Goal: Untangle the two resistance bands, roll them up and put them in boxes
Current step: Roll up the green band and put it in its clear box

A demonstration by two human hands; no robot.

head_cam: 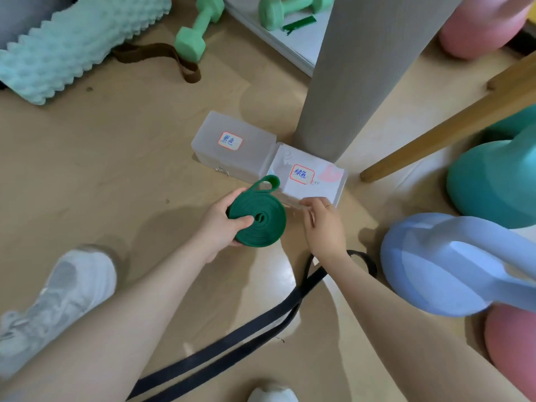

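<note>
My left hand (222, 220) grips a green resistance band (261, 217) rolled into a flat coil, with one loose loop sticking up at its top. Just behind it stand two translucent lidded boxes, the left box (232, 146) and the right box (310, 175), each with a handwritten label. My right hand (323, 224) touches the near edge of the right box with its fingertips. A black resistance band (232, 346) lies unrolled on the floor, running from under my right wrist toward the lower left.
A grey rolled mat (356, 71) stands upright behind the boxes. Blue (452, 265), teal (493, 181) and pink (513, 346) kettlebells crowd the right. Green dumbbells (197, 30), a brown band (162, 58) and a mint foam roller (72, 44) lie at the back. My white shoe (58, 300) is lower left.
</note>
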